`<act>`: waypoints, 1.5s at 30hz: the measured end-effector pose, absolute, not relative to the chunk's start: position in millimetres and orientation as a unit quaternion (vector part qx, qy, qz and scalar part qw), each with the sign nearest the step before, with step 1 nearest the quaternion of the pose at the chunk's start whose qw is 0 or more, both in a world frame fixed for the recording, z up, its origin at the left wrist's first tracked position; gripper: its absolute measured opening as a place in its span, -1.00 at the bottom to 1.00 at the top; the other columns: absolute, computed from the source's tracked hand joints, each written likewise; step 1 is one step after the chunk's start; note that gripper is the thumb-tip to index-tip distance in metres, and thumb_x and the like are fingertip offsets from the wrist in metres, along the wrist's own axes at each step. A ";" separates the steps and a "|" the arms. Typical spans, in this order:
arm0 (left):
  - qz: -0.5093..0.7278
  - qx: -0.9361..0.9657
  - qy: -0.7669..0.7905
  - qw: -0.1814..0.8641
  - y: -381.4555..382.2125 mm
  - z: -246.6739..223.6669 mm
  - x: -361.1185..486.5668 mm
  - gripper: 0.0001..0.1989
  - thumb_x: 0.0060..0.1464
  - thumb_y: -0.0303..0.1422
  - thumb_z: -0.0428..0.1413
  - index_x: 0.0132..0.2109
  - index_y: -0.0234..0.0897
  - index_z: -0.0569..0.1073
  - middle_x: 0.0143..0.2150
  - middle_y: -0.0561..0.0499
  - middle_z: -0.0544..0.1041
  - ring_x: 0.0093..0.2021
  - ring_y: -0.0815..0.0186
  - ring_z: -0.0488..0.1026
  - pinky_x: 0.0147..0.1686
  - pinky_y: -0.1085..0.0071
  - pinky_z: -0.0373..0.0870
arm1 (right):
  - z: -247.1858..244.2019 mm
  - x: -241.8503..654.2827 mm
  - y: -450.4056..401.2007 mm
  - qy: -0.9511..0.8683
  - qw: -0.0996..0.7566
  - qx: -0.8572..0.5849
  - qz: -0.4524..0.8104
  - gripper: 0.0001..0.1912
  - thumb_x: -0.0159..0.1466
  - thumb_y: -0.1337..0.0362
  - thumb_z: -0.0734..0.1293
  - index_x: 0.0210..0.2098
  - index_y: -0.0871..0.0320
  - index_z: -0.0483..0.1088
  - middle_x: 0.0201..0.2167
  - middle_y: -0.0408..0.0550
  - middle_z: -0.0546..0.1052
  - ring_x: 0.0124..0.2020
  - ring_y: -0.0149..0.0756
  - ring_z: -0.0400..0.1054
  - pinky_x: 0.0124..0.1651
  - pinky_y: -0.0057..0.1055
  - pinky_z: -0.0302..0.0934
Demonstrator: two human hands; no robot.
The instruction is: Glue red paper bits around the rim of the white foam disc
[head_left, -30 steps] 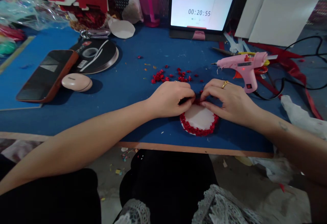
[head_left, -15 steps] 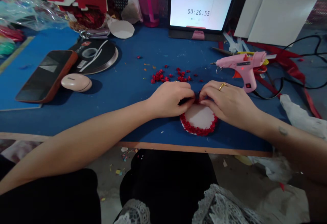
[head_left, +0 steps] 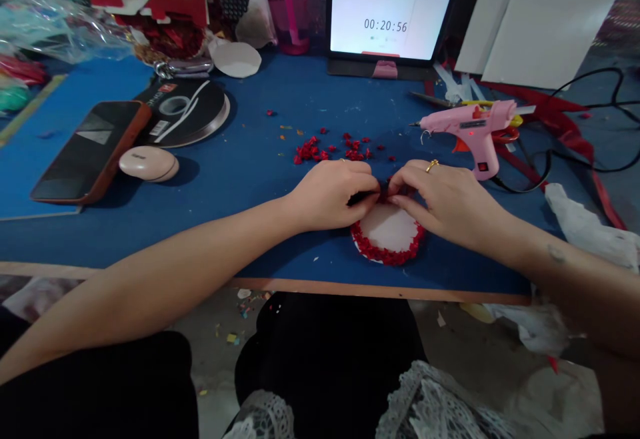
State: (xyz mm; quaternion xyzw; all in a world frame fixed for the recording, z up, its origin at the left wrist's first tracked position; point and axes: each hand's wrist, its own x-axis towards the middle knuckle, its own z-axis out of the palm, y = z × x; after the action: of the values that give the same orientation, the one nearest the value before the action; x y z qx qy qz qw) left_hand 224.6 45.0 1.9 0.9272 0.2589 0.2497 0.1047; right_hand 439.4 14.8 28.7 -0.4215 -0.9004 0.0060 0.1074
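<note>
- the white disc (head_left: 387,229), red-rimmed, is laid on the desk (head_left: 285,262);
- its far rim is met by left hand (head_left: 377,199) and right hand (head_left: 393,197), fingers nearly closed; what is pinched cannot be told

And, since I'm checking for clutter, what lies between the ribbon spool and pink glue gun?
In the head view, loose red scraps and a few orange flecks.
</note>
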 end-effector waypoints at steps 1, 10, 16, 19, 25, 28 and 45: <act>0.249 0.928 0.258 0.105 44.9 1.9 224.5 -0.76 0.20 -0.41 0.01 -0.26 -0.32 0.58 -0.36 -0.02 0.53 -0.35 0.35 0.48 -0.36 0.48 0.35 | 27.6 439.9 14.8 -0.900 0.117 -0.420 0.010 -0.93 0.32 0.30 0.25 -0.26 0.15 0.36 -0.29 -0.06 0.53 -0.31 -0.24 0.42 -0.32 -0.34 0.16; 0.249 0.927 0.258 0.110 44.8 2.0 224.6 -0.76 0.19 -0.42 0.01 -0.27 -0.32 0.59 -0.35 -0.02 0.54 -0.32 0.32 0.50 -0.33 0.46 0.38 | 25.1 440.9 15.8 -0.895 0.147 -0.422 0.005 -0.95 0.29 0.35 0.29 -0.33 0.15 0.35 -0.34 -0.09 0.52 -0.36 -0.29 0.39 -0.34 -0.38 0.15; 0.254 0.926 0.256 0.110 44.9 1.1 224.3 -0.76 0.19 -0.42 0.01 -0.27 -0.32 0.59 -0.36 -0.01 0.54 -0.34 0.34 0.49 -0.33 0.47 0.38 | 28.1 440.6 16.9 -0.899 0.132 -0.417 0.024 -0.95 0.30 0.33 0.30 -0.31 0.16 0.36 -0.34 -0.09 0.53 -0.38 -0.31 0.39 -0.33 -0.38 0.17; 0.257 0.926 0.256 0.107 44.5 1.1 224.1 -0.77 0.18 -0.42 0.02 -0.28 -0.32 0.58 -0.36 -0.01 0.54 -0.34 0.34 0.49 -0.34 0.47 0.38 | 26.6 440.1 16.7 -0.900 0.125 -0.418 0.011 -0.95 0.29 0.33 0.30 -0.31 0.16 0.36 -0.34 -0.08 0.53 -0.37 -0.28 0.40 -0.34 -0.37 0.17; 0.253 0.928 0.255 0.103 44.7 1.1 224.3 -0.77 0.19 -0.41 0.02 -0.28 -0.31 0.58 -0.37 0.00 0.53 -0.35 0.36 0.48 -0.34 0.47 0.37 | 25.1 439.3 15.0 -0.904 0.116 -0.410 -0.028 -0.92 0.31 0.32 0.27 -0.29 0.18 0.38 -0.31 -0.04 0.54 -0.33 -0.23 0.44 -0.36 -0.35 0.18; 0.256 0.927 0.253 0.103 44.6 1.0 224.3 -0.78 0.19 -0.42 0.02 -0.28 -0.31 0.58 -0.36 0.00 0.53 -0.35 0.35 0.48 -0.34 0.47 0.37 | 24.5 439.4 14.8 -0.905 0.117 -0.407 -0.037 -0.91 0.32 0.32 0.25 -0.28 0.18 0.38 -0.29 -0.02 0.54 -0.31 -0.22 0.45 -0.34 -0.34 0.20; 0.256 0.927 0.255 0.101 45.0 0.9 225.3 -0.78 0.17 -0.44 0.04 -0.29 -0.33 0.59 -0.37 -0.01 0.53 -0.35 0.33 0.50 -0.35 0.46 0.38 | 22.6 441.0 15.8 -0.907 0.138 -0.396 -0.026 -0.89 0.34 0.29 0.24 -0.29 0.16 0.38 -0.33 -0.05 0.54 -0.36 -0.29 0.42 -0.34 -0.37 0.18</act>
State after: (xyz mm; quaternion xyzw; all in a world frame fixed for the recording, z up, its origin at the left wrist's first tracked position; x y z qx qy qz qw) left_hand 225.3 45.0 0.9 0.9269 0.2551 0.2557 0.1015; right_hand 441.0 15.8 22.6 -0.3964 -0.9073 -0.0255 0.1376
